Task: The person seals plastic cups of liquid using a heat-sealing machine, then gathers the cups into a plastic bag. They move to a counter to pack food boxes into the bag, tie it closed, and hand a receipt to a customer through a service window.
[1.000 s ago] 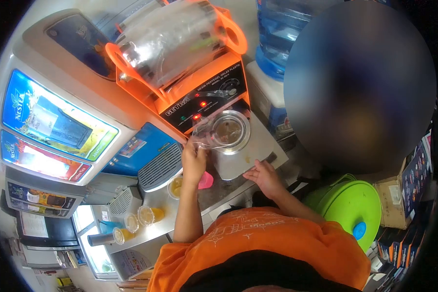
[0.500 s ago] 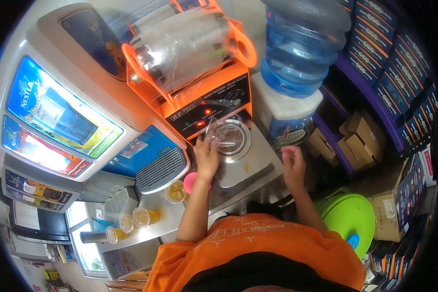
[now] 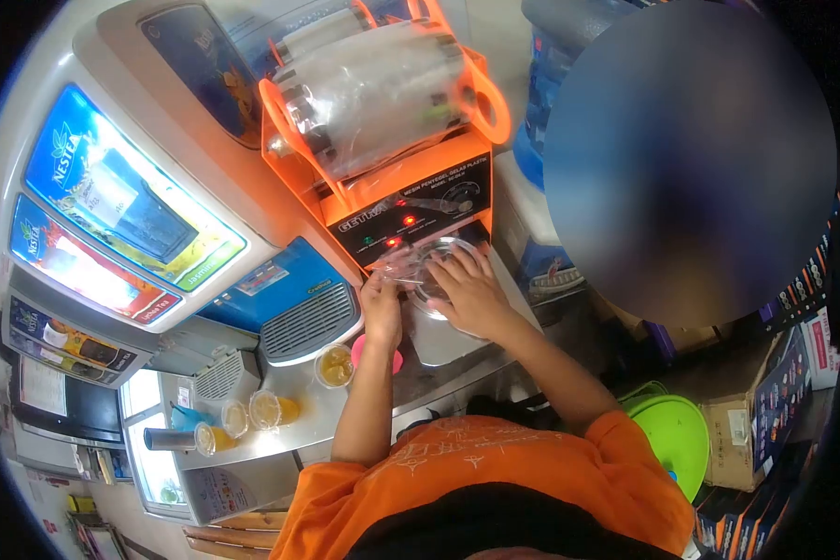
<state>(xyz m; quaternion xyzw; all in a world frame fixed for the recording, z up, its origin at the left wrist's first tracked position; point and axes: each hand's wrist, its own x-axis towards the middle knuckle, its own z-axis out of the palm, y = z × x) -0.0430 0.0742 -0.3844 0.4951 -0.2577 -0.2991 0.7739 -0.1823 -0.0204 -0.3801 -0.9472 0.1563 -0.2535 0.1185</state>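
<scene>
An orange cup sealing machine (image 3: 345,207) with red lights glowing on its black panel stands in front of me. At its round metal ring (image 3: 453,245), my left hand (image 3: 380,303) pinches the edge of some clear plastic film (image 3: 403,269). My right hand (image 3: 471,297) lies over the ring with its fingers spread, touching the film there. What sits inside the ring is mostly hidden under that hand. A pink round object (image 3: 394,360) shows partly behind my left forearm, beside a plastic cup of amber drink (image 3: 334,366).
Several drink cups (image 3: 275,411) stand left on the metal counter (image 3: 313,411). A drink dispenser (image 3: 252,219) with a blue drip tray (image 3: 299,313) adjoins the sealer. Near my right side are a green lidded bin (image 3: 667,434) and a cardboard box (image 3: 733,429). A blurred patch covers the upper right.
My right hand has moved left and forward from beside the machine onto the ring. My left hand stays by the ring's left side with the film. A blurred patch has appeared at upper right.
</scene>
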